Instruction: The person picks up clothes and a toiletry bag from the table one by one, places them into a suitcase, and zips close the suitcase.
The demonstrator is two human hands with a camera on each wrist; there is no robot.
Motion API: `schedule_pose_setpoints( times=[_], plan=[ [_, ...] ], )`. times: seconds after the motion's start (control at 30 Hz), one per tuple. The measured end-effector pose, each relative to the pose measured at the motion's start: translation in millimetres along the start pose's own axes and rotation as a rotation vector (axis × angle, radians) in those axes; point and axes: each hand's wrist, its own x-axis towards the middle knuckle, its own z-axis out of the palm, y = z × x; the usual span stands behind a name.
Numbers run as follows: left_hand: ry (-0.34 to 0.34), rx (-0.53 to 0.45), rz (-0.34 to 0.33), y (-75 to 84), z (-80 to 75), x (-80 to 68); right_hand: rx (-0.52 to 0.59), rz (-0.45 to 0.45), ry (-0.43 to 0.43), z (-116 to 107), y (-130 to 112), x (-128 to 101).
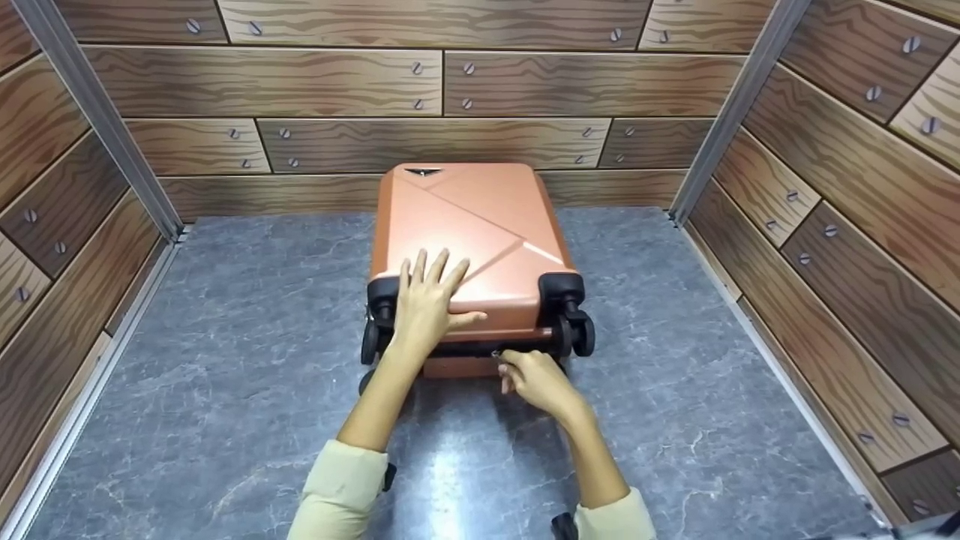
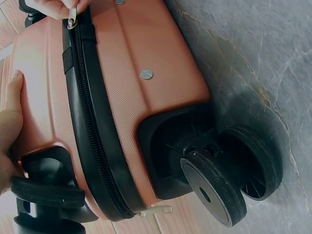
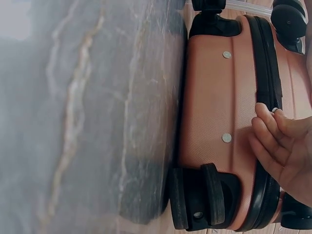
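Note:
An orange-pink hard-shell suitcase (image 1: 472,225) lies flat on the grey marble floor (image 1: 225,337), its wheeled end toward me. My left hand (image 1: 427,296) rests flat on its top shell with straight, spread fingers near the wheel end. My right hand (image 1: 536,379) pinches the metal zipper pull (image 2: 72,19) on the black zipper band (image 2: 87,126) at the suitcase's bottom edge. In the right wrist view the fingers (image 3: 273,131) curl over the zipper band (image 3: 265,58). Black double wheels (image 2: 229,175) show at the corners.
Wood-patterned walls (image 1: 420,82) enclose the floor on three sides, with metal corner posts (image 1: 105,120). Bare marble floor (image 3: 73,122) lies to the left, right and front of the suitcase. Cream sleeves (image 1: 337,487) cover both forearms.

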Motion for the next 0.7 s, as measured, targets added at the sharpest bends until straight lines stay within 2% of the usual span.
schedule_pose_setpoints(
  times=[0.43,0.7],
  plan=[
    [0.004,-0.022,-0.013,0.8,1.3,0.0,0.033,-0.025,-0.041,1.0,-0.5,5.1],
    [0.011,-0.02,-0.007,0.7,1.4,-0.2,0.072,-0.011,-0.08,2.0,-0.8,7.7]
  ],
)
